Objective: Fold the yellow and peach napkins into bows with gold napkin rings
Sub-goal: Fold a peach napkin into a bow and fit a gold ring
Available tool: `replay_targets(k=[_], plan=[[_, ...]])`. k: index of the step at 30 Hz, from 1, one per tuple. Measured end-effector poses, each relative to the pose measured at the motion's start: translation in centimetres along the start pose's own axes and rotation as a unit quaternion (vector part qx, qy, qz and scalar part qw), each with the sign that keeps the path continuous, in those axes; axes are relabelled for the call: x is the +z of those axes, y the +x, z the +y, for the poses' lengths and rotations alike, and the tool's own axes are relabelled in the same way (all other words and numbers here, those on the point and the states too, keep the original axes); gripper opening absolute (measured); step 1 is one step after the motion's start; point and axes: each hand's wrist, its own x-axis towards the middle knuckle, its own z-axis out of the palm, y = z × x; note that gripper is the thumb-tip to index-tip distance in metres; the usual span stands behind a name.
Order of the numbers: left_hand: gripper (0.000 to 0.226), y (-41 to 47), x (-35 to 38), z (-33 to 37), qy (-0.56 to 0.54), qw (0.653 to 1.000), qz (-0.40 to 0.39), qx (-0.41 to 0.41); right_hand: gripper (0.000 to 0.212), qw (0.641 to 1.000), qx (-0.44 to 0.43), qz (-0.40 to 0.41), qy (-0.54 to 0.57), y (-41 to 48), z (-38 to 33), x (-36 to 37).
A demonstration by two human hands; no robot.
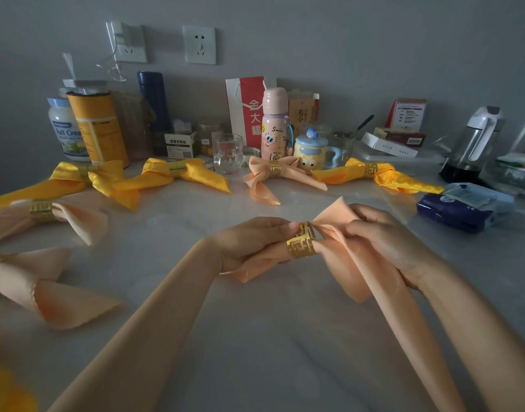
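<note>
Hands over pale tabletop [285,337], peach napkin [359,272] held btwn them. Left hand [246,242] grip clamped on gold ring [300,248], threaded round napkin's middle. Right hand [389,242] grip pinched on fabric just right of ring. Finished bows [274,171] lie beyond & left of grip.

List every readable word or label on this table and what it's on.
"Full Crea", cut off: white jar
"金大福": red bag
"Smile": pink bottle
"感冒灵颗粒": white box
Too small or blurred: orange can, calendar, blue pack.
</note>
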Motion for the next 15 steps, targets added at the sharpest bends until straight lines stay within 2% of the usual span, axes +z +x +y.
replay_targets(k=[5,8,11,15], plan=[[0.024,0.1,-0.1,-0.3,-0.040,0.999,0.016,0.008,0.014,0.999,-0.028,0.034,-0.012,0.0,0.1,0.0],[0.023,0.2,0.1,-0.3,-0.054,0.998,0.021,0.019,0.015,0.999,-0.034,-0.019,0.016,-0.3,0.1,0.5],[0.024,0.4,0.4,-0.4,-0.058,0.998,0.019,0.032,0.022,0.993,-0.002,-0.104,0.054,-0.4,0.2,0.9],[0.036,0.6,0.7,-0.8,-0.065,0.998,0.019,0.020,0.019,0.989,0.019,-0.139,-0.042,-0.3,0.5,0.3]])
